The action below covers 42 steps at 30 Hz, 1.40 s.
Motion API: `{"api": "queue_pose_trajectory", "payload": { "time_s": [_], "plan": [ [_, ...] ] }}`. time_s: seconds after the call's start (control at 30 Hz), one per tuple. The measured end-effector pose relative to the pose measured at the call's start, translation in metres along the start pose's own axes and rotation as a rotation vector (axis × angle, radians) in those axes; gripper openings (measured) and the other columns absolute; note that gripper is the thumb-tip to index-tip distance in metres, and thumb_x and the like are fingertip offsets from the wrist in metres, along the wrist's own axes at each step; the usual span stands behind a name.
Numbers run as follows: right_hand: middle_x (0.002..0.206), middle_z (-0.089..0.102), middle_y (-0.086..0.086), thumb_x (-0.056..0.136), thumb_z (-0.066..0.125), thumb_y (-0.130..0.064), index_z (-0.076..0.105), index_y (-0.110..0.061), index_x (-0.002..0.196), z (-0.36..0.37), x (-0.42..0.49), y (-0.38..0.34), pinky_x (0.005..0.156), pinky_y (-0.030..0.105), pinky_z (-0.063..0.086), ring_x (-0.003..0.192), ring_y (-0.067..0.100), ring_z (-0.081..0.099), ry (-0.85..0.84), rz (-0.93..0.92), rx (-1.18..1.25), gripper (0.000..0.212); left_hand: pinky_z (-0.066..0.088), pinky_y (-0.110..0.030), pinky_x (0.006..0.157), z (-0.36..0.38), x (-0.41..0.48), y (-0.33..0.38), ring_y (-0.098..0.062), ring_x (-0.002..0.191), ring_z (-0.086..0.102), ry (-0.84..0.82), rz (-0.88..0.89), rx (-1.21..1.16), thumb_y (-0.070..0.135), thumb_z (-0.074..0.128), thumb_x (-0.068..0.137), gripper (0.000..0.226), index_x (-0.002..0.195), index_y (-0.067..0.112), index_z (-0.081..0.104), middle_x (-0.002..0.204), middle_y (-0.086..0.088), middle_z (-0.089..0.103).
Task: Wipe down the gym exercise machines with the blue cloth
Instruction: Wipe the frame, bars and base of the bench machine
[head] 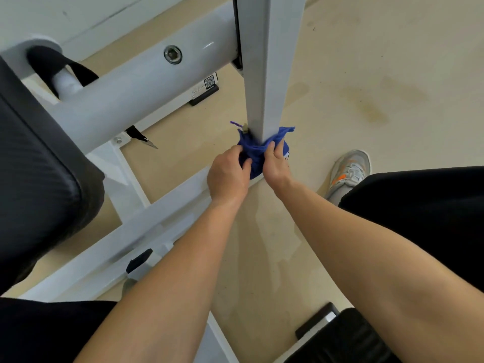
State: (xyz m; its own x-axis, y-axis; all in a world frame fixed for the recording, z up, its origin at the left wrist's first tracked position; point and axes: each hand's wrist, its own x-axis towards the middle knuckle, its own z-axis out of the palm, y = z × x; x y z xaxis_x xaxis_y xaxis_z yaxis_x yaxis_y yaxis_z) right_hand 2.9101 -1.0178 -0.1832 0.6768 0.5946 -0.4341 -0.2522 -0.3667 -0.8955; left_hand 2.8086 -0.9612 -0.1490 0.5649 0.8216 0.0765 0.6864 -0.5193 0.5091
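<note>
Gripping the blue cloth (258, 150) bunched around the foot of the white upright post (264, 74), both hands are clamping it, left hand (227, 176) at seven o'clock, right hand (276, 165) at five, post's long axis rising toward twelve.

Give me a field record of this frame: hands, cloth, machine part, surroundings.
left hand: grips the blue cloth from its left side
right hand: grips the same cloth from its right side
blue cloth: wrapped around the foot of the white upright post
white upright post: square section, rises from the base rail
black pad: left of view, untouched
shoe: grey with orange, on the floor right of the post
floor: beige, stained patches
</note>
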Motion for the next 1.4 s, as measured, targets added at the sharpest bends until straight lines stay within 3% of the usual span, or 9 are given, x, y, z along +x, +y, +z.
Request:
{"api": "queue_pose_trajectory", "payload": {
  "time_s": [0.17, 0.27, 0.37, 0.47, 0.67, 0.87, 1.0, 1.13, 1.4],
  "plan": [
    [0.155, 0.036, 0.005, 0.103, 0.028, -0.027, 0.011, -0.023, 0.158, 0.000, 0.013, 0.014, 0.112, 0.039, 0.031, 0.140, 0.031, 0.034, 0.034, -0.051, -0.165, 0.057, 0.050, -0.037, 0.087, 0.021, -0.010, -0.018, -0.028, 0.107, 0.055, -0.010, 0.277, 0.224, 0.021, 0.071, 0.081, 0.051, 0.130, 0.013, 0.060, 0.135, -0.003, 0.060],
    [0.138, 0.052, 0.002, 0.101, 0.029, -0.030, 0.024, -0.024, 0.153, -0.002, 0.010, 0.016, 0.095, 0.037, 0.041, 0.118, 0.028, 0.050, 0.040, -0.033, -0.241, 0.052, 0.053, -0.037, 0.077, 0.020, -0.014, -0.024, -0.030, 0.098, 0.057, 0.022, 0.309, 0.262, 0.015, 0.078, 0.075, 0.057, 0.129, 0.011, 0.061, 0.129, -0.004, 0.062],
    [0.100, 0.060, 0.002, 0.104, 0.036, -0.031, 0.058, -0.019, 0.102, -0.006, 0.002, 0.009, 0.075, 0.029, 0.037, 0.091, 0.025, 0.056, 0.138, 0.089, -0.273, 0.025, 0.048, -0.037, 0.064, 0.002, -0.008, -0.021, -0.030, 0.092, 0.055, -0.035, 0.205, 0.267, 0.014, 0.077, 0.078, 0.058, 0.132, 0.014, 0.056, 0.117, -0.004, 0.062],
    [0.073, 0.054, 0.000, 0.098, 0.050, -0.028, 0.046, -0.019, 0.065, -0.009, -0.014, -0.002, 0.056, 0.027, 0.034, 0.073, 0.025, 0.052, 0.215, 0.089, -0.361, 0.034, 0.048, -0.043, 0.073, -0.014, -0.005, -0.018, -0.034, 0.100, 0.057, -0.126, 0.071, 0.239, 0.015, 0.067, 0.086, 0.055, 0.137, 0.015, 0.048, 0.120, -0.008, 0.058],
    [0.083, 0.066, -0.003, 0.090, 0.059, -0.039, 0.058, -0.025, 0.082, -0.026, -0.068, -0.039, 0.061, 0.029, 0.042, 0.076, 0.023, 0.062, 0.090, -0.068, -0.694, 0.017, 0.046, -0.038, 0.074, -0.050, -0.041, -0.002, -0.033, 0.106, 0.060, -0.332, -0.221, 0.108, 0.024, 0.064, 0.089, 0.079, 0.151, 0.024, 0.015, 0.122, -0.007, 0.058],
    [0.068, 0.058, -0.006, 0.090, 0.065, -0.034, 0.058, -0.024, 0.072, -0.051, -0.132, -0.075, 0.058, 0.031, 0.038, 0.068, 0.019, 0.055, -0.157, -0.282, -0.884, 0.021, 0.047, -0.044, 0.097, -0.094, -0.068, 0.019, -0.031, 0.123, 0.050, -0.499, -0.184, 0.008, 0.046, 0.074, 0.078, 0.088, 0.151, 0.036, 0.028, 0.135, -0.009, 0.046],
    [0.071, 0.064, 0.006, 0.090, 0.062, -0.027, 0.065, -0.011, 0.077, -0.063, -0.164, -0.109, 0.062, 0.033, 0.044, 0.065, 0.021, 0.053, -0.206, -0.359, -0.841, 0.021, 0.048, -0.038, 0.082, -0.118, -0.082, 0.040, -0.029, 0.112, 0.053, -0.481, -0.160, -0.037, 0.042, 0.074, 0.076, 0.045, 0.119, 0.033, 0.061, 0.119, -0.005, 0.055],
    [0.056, 0.046, -0.001, 0.087, 0.066, -0.028, 0.047, -0.018, 0.058, -0.063, -0.173, -0.135, 0.051, 0.027, 0.034, 0.057, 0.019, 0.046, -0.176, -0.361, -0.859, 0.036, 0.051, -0.036, 0.074, -0.134, -0.087, 0.044, -0.023, 0.087, 0.063, -0.385, -0.192, -0.251, 0.027, 0.063, 0.085, 0.007, 0.091, 0.026, 0.060, 0.091, 0.002, 0.065],
    [0.093, 0.062, 0.000, 0.088, 0.059, -0.031, 0.044, -0.034, 0.130, -0.055, -0.156, -0.125, 0.065, 0.035, 0.050, 0.083, 0.027, 0.062, -0.190, -0.466, -1.157, 0.045, 0.054, -0.038, 0.080, -0.121, -0.085, 0.030, -0.022, 0.088, 0.064, -0.295, -0.156, -0.302, 0.017, 0.058, 0.088, 0.020, 0.089, 0.036, 0.065, 0.092, 0.004, 0.069]
  ]
}}
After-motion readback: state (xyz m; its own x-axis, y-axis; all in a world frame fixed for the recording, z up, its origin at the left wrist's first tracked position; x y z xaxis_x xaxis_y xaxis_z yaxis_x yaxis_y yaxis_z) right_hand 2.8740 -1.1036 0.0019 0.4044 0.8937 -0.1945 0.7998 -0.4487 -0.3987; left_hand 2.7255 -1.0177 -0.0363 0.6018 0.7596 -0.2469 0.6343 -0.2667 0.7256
